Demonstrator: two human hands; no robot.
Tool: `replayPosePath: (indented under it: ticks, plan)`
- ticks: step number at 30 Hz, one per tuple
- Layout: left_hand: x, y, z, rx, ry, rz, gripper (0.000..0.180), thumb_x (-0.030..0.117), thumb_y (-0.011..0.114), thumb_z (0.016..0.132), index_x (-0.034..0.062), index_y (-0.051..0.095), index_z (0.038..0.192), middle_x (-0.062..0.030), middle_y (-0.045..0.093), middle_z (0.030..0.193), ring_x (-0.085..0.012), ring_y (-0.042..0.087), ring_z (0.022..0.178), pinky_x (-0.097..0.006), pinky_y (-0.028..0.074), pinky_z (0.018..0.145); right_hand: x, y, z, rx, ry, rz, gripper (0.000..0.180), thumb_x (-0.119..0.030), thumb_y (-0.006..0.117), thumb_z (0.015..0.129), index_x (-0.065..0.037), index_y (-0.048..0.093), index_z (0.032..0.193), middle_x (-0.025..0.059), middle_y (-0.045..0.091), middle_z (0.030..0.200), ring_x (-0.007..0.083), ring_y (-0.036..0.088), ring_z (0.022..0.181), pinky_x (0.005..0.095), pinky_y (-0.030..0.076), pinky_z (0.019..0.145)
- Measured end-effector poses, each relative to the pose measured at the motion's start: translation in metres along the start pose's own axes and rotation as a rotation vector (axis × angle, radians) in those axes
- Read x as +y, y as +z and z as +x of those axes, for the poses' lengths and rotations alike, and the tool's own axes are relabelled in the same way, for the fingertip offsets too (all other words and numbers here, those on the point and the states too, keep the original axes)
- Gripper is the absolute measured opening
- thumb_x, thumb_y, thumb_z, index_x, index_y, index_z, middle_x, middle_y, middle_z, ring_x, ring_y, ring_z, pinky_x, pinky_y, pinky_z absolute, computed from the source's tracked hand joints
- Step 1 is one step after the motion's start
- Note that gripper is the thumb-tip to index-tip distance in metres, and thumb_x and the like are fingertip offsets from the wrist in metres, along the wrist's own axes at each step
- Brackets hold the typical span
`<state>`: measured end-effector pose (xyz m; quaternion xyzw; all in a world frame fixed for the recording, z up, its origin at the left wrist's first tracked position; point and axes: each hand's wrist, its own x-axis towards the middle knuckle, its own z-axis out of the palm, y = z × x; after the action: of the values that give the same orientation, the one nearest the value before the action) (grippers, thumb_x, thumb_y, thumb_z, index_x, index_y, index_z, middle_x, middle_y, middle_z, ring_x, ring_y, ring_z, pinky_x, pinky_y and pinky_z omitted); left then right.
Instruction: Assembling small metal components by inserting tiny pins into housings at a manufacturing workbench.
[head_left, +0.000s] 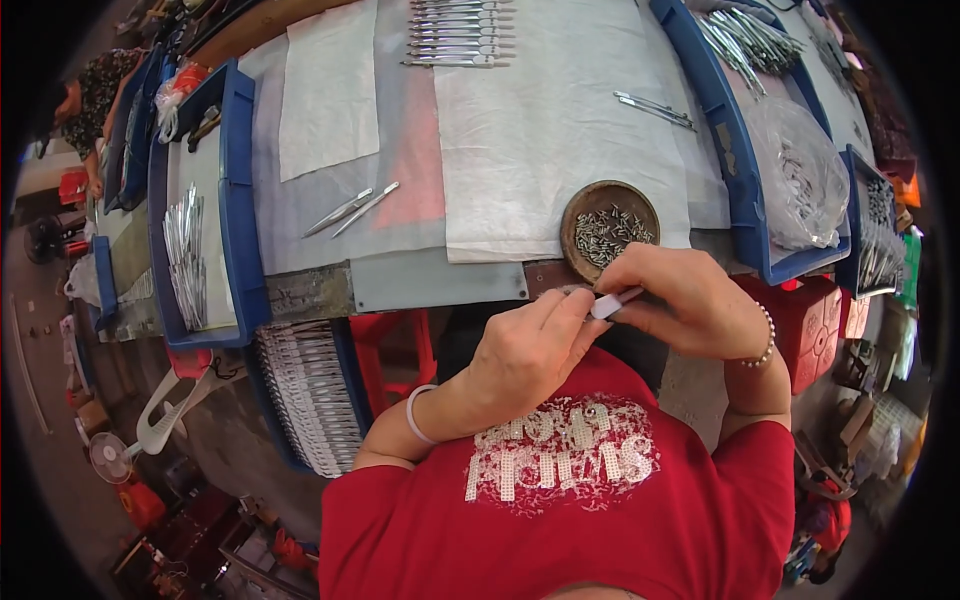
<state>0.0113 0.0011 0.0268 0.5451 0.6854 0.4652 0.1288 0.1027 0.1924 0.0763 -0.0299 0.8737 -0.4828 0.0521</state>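
Close to my chest, at the table's near edge, both hands come together over a small piece with a flat whitish end (604,307). My left hand (535,340) pinches it from the left with fingers closed. From the other side my right hand (690,300) grips it between thumb and bent fingers. Most of the piece is hidden, so its kind does not show. Just beyond my right fingers stands a round brown bowl (571,222) holding many small metal screws or pins (610,233).
Slim metal compasses (460,40) lie in a row on the white cloth (530,150). Loose metal legs lie at left (350,210) and right (655,108). Blue trays (238,200) of metal parts flank the table. A red stool (400,350) stands below its edge.
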Motion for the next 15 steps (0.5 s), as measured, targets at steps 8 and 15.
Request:
replayPosePath:
  ticks: [8,15]
  plan:
    - [-0.008,-0.001,-0.006,-0.275,-0.798,-1.380,0.026,0.024,0.049,0.099,-0.0005,0.057,0.100,0.0000,0.050,0.067,-0.0034,0.036,0.050,-0.018,0.028,0.044,0.009,0.022,0.009,0.339,0.057,0.976,0.034,-0.015,0.063,0.088,-0.001,0.050,0.117,0.0104,0.059,0.104,0.0176,0.059,0.097,0.0299,0.048,0.089]
    - [-0.008,0.006,-0.003,-0.262,-0.968,-1.706,0.032,0.031,0.047,0.099,0.0000,0.054,0.102,0.0003,0.047,0.065,-0.0026,0.029,0.045,-0.019,0.023,0.040,0.011,0.041,0.028,0.405,0.096,1.539,0.018,-0.021,0.047,0.098,-0.003,0.052,0.098,-0.0044,0.036,0.055,0.0044,0.029,0.043,0.0209,0.025,0.038]
